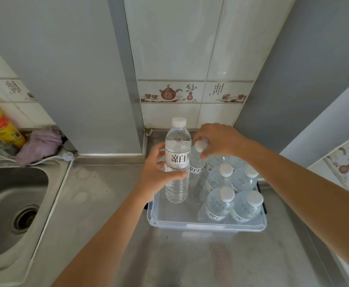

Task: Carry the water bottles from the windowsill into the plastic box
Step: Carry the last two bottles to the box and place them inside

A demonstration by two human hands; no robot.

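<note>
A clear plastic box [206, 225] sits on the steel counter, right of centre. Several water bottles with white caps [226, 194] stand in its right half. My left hand [159, 172] grips an upright water bottle [177, 160] by its labelled middle, its base down inside the box's left part. My right hand [217, 139] pinches the white cap and neck of a second bottle [197, 162], which stands just behind and to the right of the first, inside the box. The windowsill is not in view.
A steel sink [10, 206] lies at the left, with a purple cloth [40, 145] and a yellow bottle [0, 123] behind it. Tiled wall and a grey panel stand right behind the box. Bare counter [190, 259] stretches in front.
</note>
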